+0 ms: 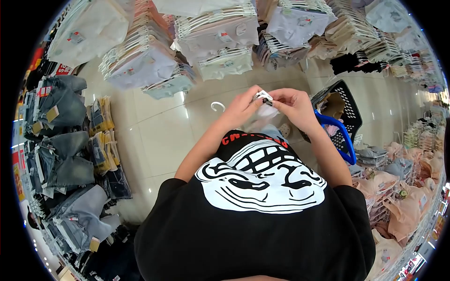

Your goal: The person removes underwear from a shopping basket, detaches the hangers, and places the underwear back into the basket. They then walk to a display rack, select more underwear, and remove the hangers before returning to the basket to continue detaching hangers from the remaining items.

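Note:
My left hand (pixel 243 107) is closed in front of my chest, pinching a white plastic hanger; its curved hook (pixel 217 107) sticks out to the left. Fingers of my right hand (pixel 294 105) pinch the other side of the small white hanger clip (pixel 263 97), which has dark bits on it. Below the fingers hangs a pale, sheer-looking garment (pixel 268 112), blurred and partly hidden by my hands. How the garment joins the clip I cannot make out.
A black shopping basket (pixel 352 100) with a blue handle (pixel 348 140) stands at my right, cloth inside. Racks of pale underwear (pixel 220 40) line the front. Denim shorts (pixel 65 157) hang at left, pink garments (pixel 408 208) at right. Tiled floor (pixel 159 136) lies between.

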`<state>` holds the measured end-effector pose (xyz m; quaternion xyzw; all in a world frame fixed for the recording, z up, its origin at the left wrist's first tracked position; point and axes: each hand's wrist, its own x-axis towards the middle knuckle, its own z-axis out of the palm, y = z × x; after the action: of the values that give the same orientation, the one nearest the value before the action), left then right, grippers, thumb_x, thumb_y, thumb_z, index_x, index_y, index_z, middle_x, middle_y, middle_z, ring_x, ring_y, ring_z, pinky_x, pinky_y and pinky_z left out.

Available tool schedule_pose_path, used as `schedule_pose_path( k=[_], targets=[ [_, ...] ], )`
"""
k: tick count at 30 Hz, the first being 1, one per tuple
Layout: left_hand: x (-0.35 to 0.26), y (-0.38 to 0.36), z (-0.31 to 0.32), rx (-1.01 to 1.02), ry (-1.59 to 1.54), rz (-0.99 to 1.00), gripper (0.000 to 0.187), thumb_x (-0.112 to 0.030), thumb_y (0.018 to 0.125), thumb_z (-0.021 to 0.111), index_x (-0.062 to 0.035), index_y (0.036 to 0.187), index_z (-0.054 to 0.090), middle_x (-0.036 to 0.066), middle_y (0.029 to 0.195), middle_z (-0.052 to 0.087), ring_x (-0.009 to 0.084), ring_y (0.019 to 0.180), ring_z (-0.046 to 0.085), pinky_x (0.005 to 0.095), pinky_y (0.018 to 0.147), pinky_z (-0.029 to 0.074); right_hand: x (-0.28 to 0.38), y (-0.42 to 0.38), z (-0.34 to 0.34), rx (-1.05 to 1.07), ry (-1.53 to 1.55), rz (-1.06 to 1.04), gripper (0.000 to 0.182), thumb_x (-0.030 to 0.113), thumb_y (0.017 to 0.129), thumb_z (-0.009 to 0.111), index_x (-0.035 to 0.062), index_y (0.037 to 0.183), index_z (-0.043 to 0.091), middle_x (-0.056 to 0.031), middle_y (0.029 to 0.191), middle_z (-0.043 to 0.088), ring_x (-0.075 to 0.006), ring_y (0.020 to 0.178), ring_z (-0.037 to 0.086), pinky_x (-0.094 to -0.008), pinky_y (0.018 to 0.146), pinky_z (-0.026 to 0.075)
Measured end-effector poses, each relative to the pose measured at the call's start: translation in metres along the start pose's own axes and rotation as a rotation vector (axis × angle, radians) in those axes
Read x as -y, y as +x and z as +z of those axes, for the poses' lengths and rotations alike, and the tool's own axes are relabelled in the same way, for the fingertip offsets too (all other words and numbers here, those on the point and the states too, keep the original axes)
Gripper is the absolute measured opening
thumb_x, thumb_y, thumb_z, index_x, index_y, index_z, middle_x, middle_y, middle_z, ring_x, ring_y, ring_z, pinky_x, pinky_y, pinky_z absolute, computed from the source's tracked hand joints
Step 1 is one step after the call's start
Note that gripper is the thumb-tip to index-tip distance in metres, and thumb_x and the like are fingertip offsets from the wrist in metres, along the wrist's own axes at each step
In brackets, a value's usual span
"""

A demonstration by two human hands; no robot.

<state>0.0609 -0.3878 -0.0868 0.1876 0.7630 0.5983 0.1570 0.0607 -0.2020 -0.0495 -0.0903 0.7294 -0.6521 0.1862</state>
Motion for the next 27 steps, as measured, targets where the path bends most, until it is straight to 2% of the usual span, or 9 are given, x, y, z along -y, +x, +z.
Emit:
schedule_pose_path(
  k=[4, 8, 11, 14, 17, 20, 23, 27],
  targets=[
    [-0.003, -0.002, 0.003, -0.104, -0.009, 0.093, 0.021, -0.024, 0.088, 0.042, -0.0052, 0.097, 0.039, 0.012, 0.085, 0.053, 0.0265, 0.076, 0.053, 0.033, 0.067, 0.041, 0.0, -0.002, -0.006, 0.143, 0.148, 0.079, 0.033, -0.007, 0.072, 0.057, -0.0045, 0.105, 0.053, -0.006, 0.087, 0.059, -0.009, 0.077, 0.056, -0.0204, 0.071, 0.044],
    [-0.01, -0.004, -0.001, -0.127, -0.025, 0.095, 0.022, -0.024, 0.088, 0.041, -0.0068, 0.101, 0.036, 0.013, 0.084, 0.051, 0.0279, 0.075, 0.053, 0.0325, 0.066, 0.04, -0.001, -0.003, -0.003, 0.072, 0.134, 0.068, 0.037, -0.008, 0.07, 0.057, -0.0029, 0.107, 0.052, -0.0039, 0.085, 0.059, -0.0082, 0.076, 0.055, -0.0197, 0.072, 0.044],
    [-0.004, 0.0, -0.002, -0.164, 0.059, 0.199, 0.021, -0.024, 0.088, 0.041, -0.0057, 0.099, 0.038, 0.013, 0.081, 0.052, 0.0278, 0.073, 0.053, 0.032, 0.065, 0.041, 0.004, -0.004, 0.001, -0.014, 0.081, 0.027, 0.038, -0.01, 0.071, 0.055, -0.0015, 0.107, 0.053, -0.0018, 0.082, 0.058, -0.0073, 0.075, 0.055, -0.0189, 0.071, 0.044],
    [-0.011, 0.002, -0.007, -0.152, 0.082, 0.169, 0.02, -0.022, 0.088, 0.042, -0.0039, 0.095, 0.042, 0.011, 0.076, 0.053, 0.0251, 0.069, 0.053, 0.0306, 0.063, 0.041, 0.006, -0.004, 0.002, -0.082, -0.038, -0.04, 0.037, -0.01, 0.071, 0.053, -0.0002, 0.107, 0.054, -0.0021, 0.081, 0.058, -0.0074, 0.074, 0.054, -0.0194, 0.071, 0.044],
    [-0.008, 0.003, -0.009, -0.201, -0.049, 0.18, 0.019, -0.021, 0.087, 0.044, -0.0022, 0.092, 0.045, 0.009, 0.072, 0.053, 0.0185, 0.065, 0.052, 0.0274, 0.06, 0.04, 0.014, -0.005, 0.004, -0.186, -0.166, -0.164, 0.035, -0.006, 0.07, 0.054, 0.0057, 0.102, 0.058, -0.0068, 0.077, 0.062, -0.0108, 0.071, 0.057, -0.0243, 0.07, 0.045],
    [-0.007, 0.002, -0.011, -0.177, -0.106, 0.162, 0.019, -0.02, 0.087, 0.046, -0.0014, 0.092, 0.045, 0.008, 0.075, 0.054, 0.0115, 0.067, 0.05, 0.0239, 0.061, 0.039, 0.025, -0.007, 0.007, -0.193, -0.258, -0.254, 0.036, -0.006, 0.069, 0.054, 0.0068, 0.102, 0.058, -0.0077, 0.076, 0.062, -0.0145, 0.069, 0.057, -0.0259, 0.068, 0.045],
    [-0.005, 0.001, -0.011, -0.106, -0.124, 0.174, 0.021, -0.022, 0.088, 0.044, -0.0024, 0.095, 0.045, 0.003, 0.083, 0.054, 0.0082, 0.073, 0.047, 0.0206, 0.066, 0.038, 0.033, -0.008, 0.007, -0.188, -0.43, -0.302, 0.037, -0.006, 0.069, 0.054, 0.0082, 0.103, 0.058, -0.0074, 0.077, 0.062, -0.0186, 0.068, 0.055, -0.028, 0.065, 0.044],
    [-0.012, 0.002, -0.009, -0.079, -0.396, 0.247, 0.022, -0.022, 0.088, 0.045, -0.0022, 0.096, 0.044, 0.007, 0.087, 0.054, 0.0107, 0.079, 0.048, 0.0229, 0.071, 0.038, 0.045, -0.01, 0.006, -0.188, -0.468, -0.374, 0.039, -0.005, 0.069, 0.054, 0.0104, 0.104, 0.058, -0.0058, 0.077, 0.062, -0.0206, 0.068, 0.053, -0.0289, 0.063, 0.043]
  ],
)
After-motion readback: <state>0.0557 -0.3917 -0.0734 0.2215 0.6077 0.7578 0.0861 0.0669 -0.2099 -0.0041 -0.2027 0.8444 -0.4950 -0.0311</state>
